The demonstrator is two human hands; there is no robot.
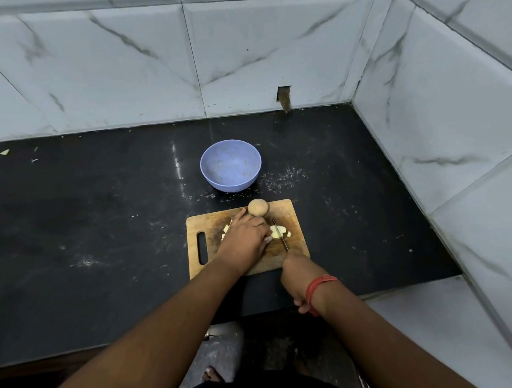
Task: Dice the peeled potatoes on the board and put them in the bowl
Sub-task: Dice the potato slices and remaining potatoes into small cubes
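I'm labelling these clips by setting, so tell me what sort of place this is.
Most likely a home kitchen corner: marble-look wall tiles meet a black stone counter, where a wooden cutting board with potato pieces lies near a blue bowl.
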